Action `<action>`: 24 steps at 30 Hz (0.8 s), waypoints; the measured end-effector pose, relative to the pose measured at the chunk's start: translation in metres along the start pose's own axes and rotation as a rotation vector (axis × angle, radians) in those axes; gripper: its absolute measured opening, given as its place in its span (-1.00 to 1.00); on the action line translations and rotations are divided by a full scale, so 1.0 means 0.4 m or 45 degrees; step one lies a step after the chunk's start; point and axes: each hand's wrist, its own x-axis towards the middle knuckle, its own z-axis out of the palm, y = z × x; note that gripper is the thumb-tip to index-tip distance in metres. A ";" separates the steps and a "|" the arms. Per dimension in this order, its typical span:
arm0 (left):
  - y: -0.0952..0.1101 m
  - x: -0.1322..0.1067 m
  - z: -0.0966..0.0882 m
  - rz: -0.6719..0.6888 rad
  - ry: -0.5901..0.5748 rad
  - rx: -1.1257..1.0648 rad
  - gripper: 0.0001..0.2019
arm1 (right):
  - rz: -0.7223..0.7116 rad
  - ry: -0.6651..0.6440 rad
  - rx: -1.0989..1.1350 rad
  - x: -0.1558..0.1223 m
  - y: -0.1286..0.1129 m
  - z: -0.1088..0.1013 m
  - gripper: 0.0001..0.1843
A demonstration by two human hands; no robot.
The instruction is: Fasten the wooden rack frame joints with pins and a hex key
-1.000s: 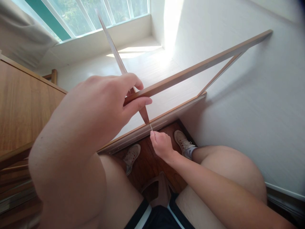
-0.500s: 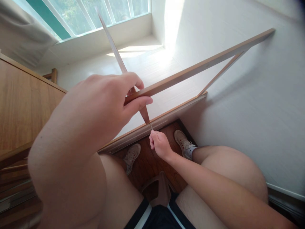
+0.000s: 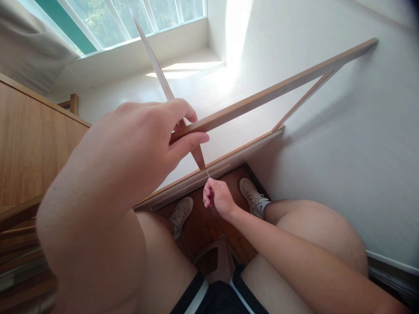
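Note:
My left hand (image 3: 140,139) is closed round the near end of a long wooden slat (image 3: 262,97), thumb below and index finger above. The slat runs up to the right toward the wall. Beneath my fingers, a second slat (image 3: 157,72) crosses it, its lower end meeting a wood-edged board (image 3: 238,155). My right hand (image 3: 221,198) pinches a thin metal rod (image 3: 207,173) that looks like a hex key. The rod's tip touches the joint at the board's edge; its other end is hidden in my fingers. A third slat (image 3: 303,102) joins the long slat and the board on the right.
A white wall (image 3: 327,165) rises close on the right. A wooden cabinet or tabletop (image 3: 39,144) stands left, below a grey curtain (image 3: 29,43). Behind is a window (image 3: 131,19). My shoes (image 3: 181,213) rest on the dark wooden floor (image 3: 209,222), near a stool (image 3: 224,257).
The fingers of my right hand have loosened and shifted slightly left around the thin rod. My left hand and the slats stay almost still.

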 end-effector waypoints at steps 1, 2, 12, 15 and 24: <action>0.001 0.000 0.000 -0.006 0.000 0.004 -0.66 | 0.017 -0.011 0.023 0.001 0.001 -0.001 -0.51; 0.001 0.000 0.000 -0.010 0.001 0.004 -0.66 | 0.033 -0.023 0.045 0.001 0.001 -0.002 -0.52; -0.001 0.000 -0.001 0.002 0.010 0.026 -0.66 | -0.023 0.017 -0.017 -0.009 0.005 0.007 -0.52; -0.001 -0.001 0.001 0.016 0.003 0.017 -0.65 | -0.062 0.017 -0.147 -0.027 0.013 0.016 -0.51; -0.001 0.001 0.002 0.008 0.018 -0.001 -0.66 | -0.259 0.268 -1.115 -0.017 -0.010 -0.011 -0.51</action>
